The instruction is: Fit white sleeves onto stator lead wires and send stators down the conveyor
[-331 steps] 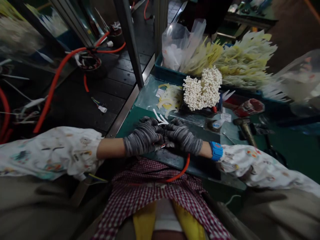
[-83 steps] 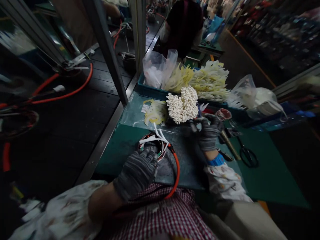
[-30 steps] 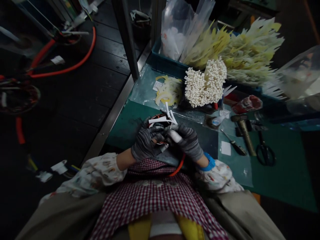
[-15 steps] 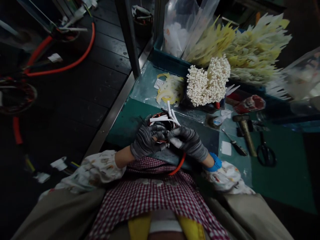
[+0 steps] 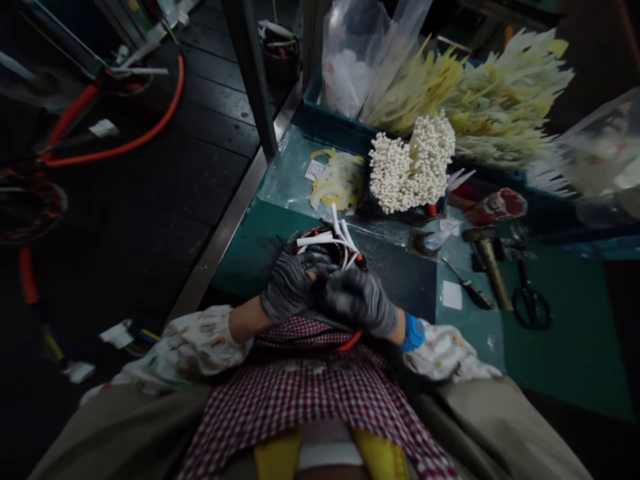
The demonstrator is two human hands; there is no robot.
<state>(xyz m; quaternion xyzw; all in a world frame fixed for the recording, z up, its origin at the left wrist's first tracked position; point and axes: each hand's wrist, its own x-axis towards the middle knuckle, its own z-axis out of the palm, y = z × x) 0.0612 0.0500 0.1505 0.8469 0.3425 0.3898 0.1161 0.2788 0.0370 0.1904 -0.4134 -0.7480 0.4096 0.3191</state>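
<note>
A ring-shaped wound motor stator [image 5: 311, 233] with dark and copper-coloured windings lies on the bench right in front of me. Several white sleeves [image 5: 316, 239] stick out of its top and right side. My left hand [image 5: 289, 285], in a grey striped glove, is closed on the stator's near left side. Beside it, at the near right edge, my right hand [image 5: 361, 301] has curled fingers smeared by motion; what they hold, if anything, is hidden. An orange cable [image 5: 350, 341] runs from under my right hand towards my lap.
Behind the stator are a bundle of white sleeves [image 5: 410, 167], yellowish strips [image 5: 505, 100] and loose strips [image 5: 337, 180]. To the right lie a screwdriver [image 5: 473, 290], a hammer [image 5: 493, 267] and scissors [image 5: 531, 303]. A metal post [image 5: 253, 80] rises at the bench's left edge.
My right hand has moved slightly left and down, towards me, uncovering the stator's right side with its sleeve ends. My left hand stays in about the same place.
</note>
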